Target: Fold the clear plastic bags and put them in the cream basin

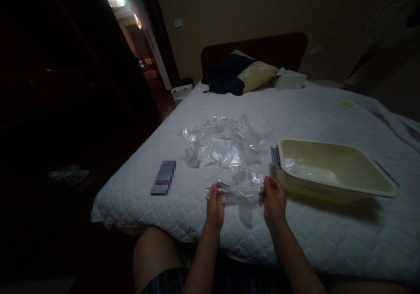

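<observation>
Between my two hands a clear plastic bag (242,191) is stretched out just above the front part of the bed. My left hand (215,204) pinches its left end, and my right hand (274,197) grips the right end. Behind them lies a loose pile of crumpled clear plastic bags (223,143) on the white quilted cover. To the right of my right hand stands a cream plastic bin (331,171) with a grey handle clip, and some clear plastic shows inside it.
A pixelated phone-like object (163,178) lies to the left on the quilted bed cover (138,184). Dark clothing (226,73), a beige pillow (257,76) and a white box (290,79) rest near the headboard (254,49). A small yellow item (348,104) is at the far right.
</observation>
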Demonstrator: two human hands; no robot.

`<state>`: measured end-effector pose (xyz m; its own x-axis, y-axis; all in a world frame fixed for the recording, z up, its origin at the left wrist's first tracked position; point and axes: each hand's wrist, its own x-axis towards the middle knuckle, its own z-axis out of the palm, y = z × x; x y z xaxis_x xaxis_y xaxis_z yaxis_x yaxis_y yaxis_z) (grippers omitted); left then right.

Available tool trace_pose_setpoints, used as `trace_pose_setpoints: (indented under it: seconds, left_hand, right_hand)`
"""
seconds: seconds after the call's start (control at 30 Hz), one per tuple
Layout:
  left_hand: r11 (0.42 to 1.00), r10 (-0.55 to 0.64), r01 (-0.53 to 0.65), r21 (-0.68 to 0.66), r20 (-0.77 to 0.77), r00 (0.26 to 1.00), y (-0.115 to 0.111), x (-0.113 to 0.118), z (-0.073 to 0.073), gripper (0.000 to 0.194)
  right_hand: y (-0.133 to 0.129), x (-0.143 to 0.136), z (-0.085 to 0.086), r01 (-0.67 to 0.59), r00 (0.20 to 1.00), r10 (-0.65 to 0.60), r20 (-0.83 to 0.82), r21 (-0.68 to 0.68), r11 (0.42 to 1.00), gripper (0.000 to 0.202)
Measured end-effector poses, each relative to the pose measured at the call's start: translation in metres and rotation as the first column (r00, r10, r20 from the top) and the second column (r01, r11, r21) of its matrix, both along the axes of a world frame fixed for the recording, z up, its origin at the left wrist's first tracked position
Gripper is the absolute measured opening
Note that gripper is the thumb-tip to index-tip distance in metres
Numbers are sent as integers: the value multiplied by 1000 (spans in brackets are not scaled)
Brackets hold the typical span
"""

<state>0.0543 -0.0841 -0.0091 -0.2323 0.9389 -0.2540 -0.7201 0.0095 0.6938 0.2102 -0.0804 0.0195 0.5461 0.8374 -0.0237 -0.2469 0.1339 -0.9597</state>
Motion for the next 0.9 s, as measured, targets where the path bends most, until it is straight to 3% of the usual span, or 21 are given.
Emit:
trace_pose_setpoints:
  seconds: [0.17, 0.27, 0.37, 0.47, 0.6, 0.7, 0.8, 0.9]
  left_hand:
    - [999, 18, -18, 29, -12, 1000, -1, 0, -3, 24]
    - [999, 43, -44, -16, -28, 999, -1, 1, -5, 28]
    - [994, 35, -32, -104, 29, 999, 0, -1, -4, 35]
    - [987, 5, 17, -162, 134, 991, -1, -4, 1, 40]
    - [985, -68, 94, -144, 178, 982, -2, -7, 5, 43]
    - [994, -58, 74, -82, 190, 980, -1, -7, 3, 36]
    - [1000, -10, 15, -27, 167, 986, 0, -5, 0, 24]
    - [999, 35, -35, -2, 85, 996, 1, -7, 1, 24]
  right_hand:
    - [-3, 8, 11, 25, 992, -24, 126, -10, 1000, 32]
    - [-2, 10, 11, -28, 987, 32, 155, -23, 999, 34]
    - [1, 13, 7, -123, 979, 130, 157, -51, 991, 41]
    - [5, 17, 3, -119, 948, 144, 285, -104, 987, 42]
    - [14, 19, -5, -142, 776, 172, 607, -97, 985, 29]
    - [22, 16, -13, -197, 541, 207, 815, -116, 973, 25]
    - [26, 11, -19, -239, 341, 232, 911, -155, 959, 19]
    - [31, 9, -18, -277, 327, 239, 914, -149, 949, 16]
